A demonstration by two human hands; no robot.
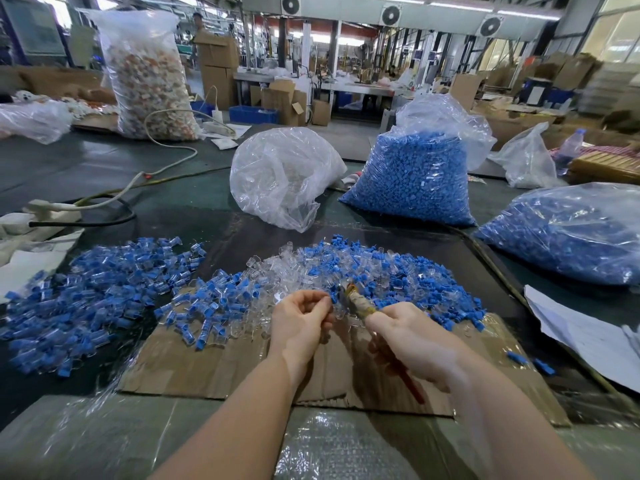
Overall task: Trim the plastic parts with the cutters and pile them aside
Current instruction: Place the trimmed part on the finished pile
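Over a sheet of cardboard on the dark table, seen from the head camera, the left hand has its fingers curled in a pinch on a small clear plastic part, too blurred to make out in detail. Just beside it, the right hand grips the cutters, fingers wrapped round the taped handles, a red handle end poking out below the palm. The cutter tip sits at the part; whether the blades are closed on it I cannot tell.

Directly beyond the hands lies a mixed heap of clear and blue pieces, which I judge to be the untrimmed stock. To the left, spreading off the cardboard, is a broad pile of blue-and-clear parts, likely the finished ones set aside. Farther back stand a bag of blue pieces, a second such bag at right, and a nearly empty clear bag.

By that reading the job is well under way but far from over: a sizeable side pile exists, yet the heap ahead remains large.
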